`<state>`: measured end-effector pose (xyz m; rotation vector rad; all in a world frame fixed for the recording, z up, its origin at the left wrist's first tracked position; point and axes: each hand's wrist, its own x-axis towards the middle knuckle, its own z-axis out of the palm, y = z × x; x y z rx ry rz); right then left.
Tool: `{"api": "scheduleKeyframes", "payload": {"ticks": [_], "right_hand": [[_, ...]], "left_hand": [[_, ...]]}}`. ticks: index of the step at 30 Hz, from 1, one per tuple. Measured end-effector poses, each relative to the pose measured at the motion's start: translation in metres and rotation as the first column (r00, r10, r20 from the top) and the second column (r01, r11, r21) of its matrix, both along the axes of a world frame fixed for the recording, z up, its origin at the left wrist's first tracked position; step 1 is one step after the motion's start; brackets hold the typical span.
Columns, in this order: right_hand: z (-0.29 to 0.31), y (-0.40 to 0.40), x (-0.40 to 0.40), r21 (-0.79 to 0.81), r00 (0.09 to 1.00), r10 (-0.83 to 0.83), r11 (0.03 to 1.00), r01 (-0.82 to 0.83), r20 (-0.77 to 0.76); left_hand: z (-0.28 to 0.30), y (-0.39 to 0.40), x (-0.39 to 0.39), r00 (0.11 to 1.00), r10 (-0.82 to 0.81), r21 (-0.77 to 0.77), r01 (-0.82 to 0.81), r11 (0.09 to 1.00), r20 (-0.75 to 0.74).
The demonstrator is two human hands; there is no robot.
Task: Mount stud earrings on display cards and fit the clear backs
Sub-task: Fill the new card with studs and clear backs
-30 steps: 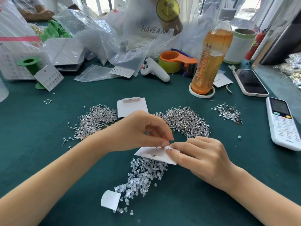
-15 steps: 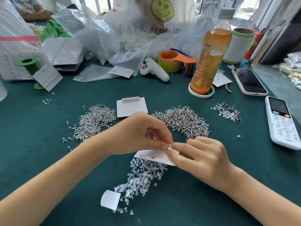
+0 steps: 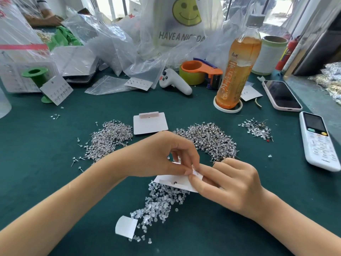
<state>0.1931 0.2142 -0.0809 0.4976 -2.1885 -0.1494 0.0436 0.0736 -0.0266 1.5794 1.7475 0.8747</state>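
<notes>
Green table [image 3: 55,182] | both hands still pinching card [image 3: 171,180]

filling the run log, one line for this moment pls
step: mounting stud | left hand: pinches display card | right hand: holds card

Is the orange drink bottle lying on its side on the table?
No, the orange drink bottle stands upright in a white ring.

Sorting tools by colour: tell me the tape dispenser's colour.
Orange, on the tape dispenser behind the stud piles; head view.
</notes>
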Motion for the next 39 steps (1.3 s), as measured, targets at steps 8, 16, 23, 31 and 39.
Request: {"api": "scheduleKeyframes", "payload": {"ticks": [8, 16, 23, 31, 39], "right_hand": [[-0.003, 0.007, -0.001, -0.601, 0.999, 0.033, 0.799, -0.028, -0.004], [-0.006, 0.012, -0.004, -0.811, 0.999, -0.021, 0.584, 0.041, 0.035], [-0.004, 0.013, -0.003, -0.704, 0.999, 0.038, 0.710, -0.024, 0.005], [0.001, 0.010, -0.004, -0.240, 0.993, 0.110, 0.966, -0.098, 0.035], [0.004, 0.004, -0.005, -0.102, 0.988, 0.094, 0.991, -0.082, 0.124]], "left_hand": [[0.008, -0.011, -0.033, 0.947, 0.319, 0.172, -0.318, 0.932, 0.024], [-0.021, -0.018, -0.036, 0.927, 0.235, -0.023, -0.252, 0.967, -0.293], [-0.026, -0.015, -0.031, 0.914, 0.222, 0.025, -0.227, 0.974, -0.340], [-0.012, -0.008, -0.026, 0.920, 0.350, 0.061, -0.365, 0.929, 0.174], [-0.001, -0.005, -0.001, 0.962, 0.151, 0.094, -0.176, 0.980, 0.226]]}}
